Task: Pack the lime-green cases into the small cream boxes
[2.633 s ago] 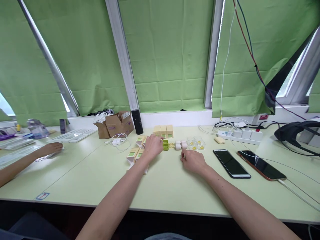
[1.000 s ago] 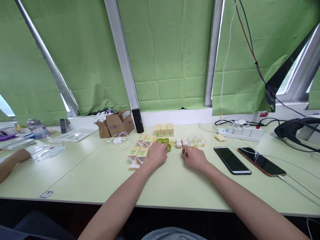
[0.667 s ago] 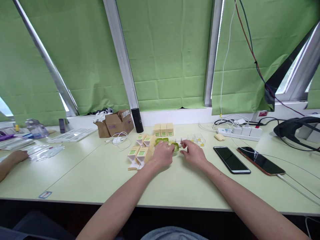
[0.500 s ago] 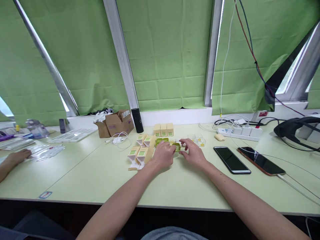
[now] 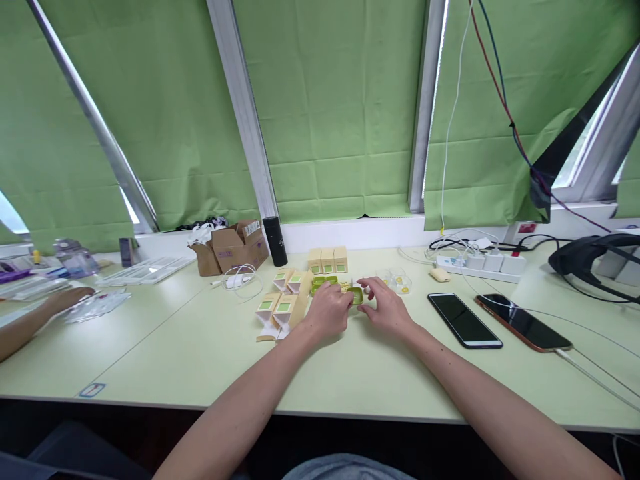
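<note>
My left hand [image 5: 330, 307] is closed on the left edge of a small olive-green square tray [image 5: 357, 295]. My right hand [image 5: 385, 307] is just right of the tray, with thumb and index finger apart and no object visible between them. More green trays [image 5: 324, 283] lie behind my left hand, partly hidden by it. Small yellow pieces [image 5: 345, 287] are next to them. Left of my left hand stand several opened cream boxes [image 5: 284, 305] with green windows. Behind my right hand is a clear round-celled container [image 5: 400, 281] with yellow bits inside.
Cream boxes [image 5: 327, 261] stand in a row at the back, near a black cylinder [image 5: 275, 241] and a cardboard box [image 5: 237, 248]. Two phones, a black one [image 5: 464, 320] and an orange-cased one [image 5: 523, 322], lie right. Another person's hand [image 5: 75, 297] is at far left.
My left hand and the green tray have shifted very slightly right and down. My right hand has barely moved. The other person's hand at far left has reached further right.
</note>
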`<state>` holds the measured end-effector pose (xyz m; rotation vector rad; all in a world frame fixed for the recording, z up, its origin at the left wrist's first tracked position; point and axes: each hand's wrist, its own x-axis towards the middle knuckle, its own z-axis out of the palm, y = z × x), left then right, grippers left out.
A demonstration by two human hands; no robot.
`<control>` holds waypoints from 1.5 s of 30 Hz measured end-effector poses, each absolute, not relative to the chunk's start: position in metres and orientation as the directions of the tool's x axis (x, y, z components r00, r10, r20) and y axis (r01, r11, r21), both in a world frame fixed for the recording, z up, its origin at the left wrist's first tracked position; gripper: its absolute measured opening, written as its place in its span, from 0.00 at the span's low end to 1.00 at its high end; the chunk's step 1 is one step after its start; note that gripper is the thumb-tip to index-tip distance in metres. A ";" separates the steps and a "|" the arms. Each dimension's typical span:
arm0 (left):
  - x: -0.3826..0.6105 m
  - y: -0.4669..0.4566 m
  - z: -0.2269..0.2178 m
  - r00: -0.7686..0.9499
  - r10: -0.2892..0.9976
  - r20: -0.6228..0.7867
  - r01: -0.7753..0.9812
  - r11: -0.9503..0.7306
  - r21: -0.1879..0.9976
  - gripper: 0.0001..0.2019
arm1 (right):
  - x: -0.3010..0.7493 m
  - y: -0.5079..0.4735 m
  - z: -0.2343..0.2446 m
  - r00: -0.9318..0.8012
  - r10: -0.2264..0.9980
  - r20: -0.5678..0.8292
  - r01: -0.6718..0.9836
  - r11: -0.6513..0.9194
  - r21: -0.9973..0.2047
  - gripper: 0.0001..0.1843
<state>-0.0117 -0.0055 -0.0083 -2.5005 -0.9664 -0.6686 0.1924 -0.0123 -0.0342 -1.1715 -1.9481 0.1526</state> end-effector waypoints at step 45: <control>-0.021 -0.005 0.004 0.431 0.477 0.766 0.501 -0.833 0.237 0.19 | 0.186 -0.025 -0.023 -0.140 0.677 0.722 0.409 0.704 -0.581 0.23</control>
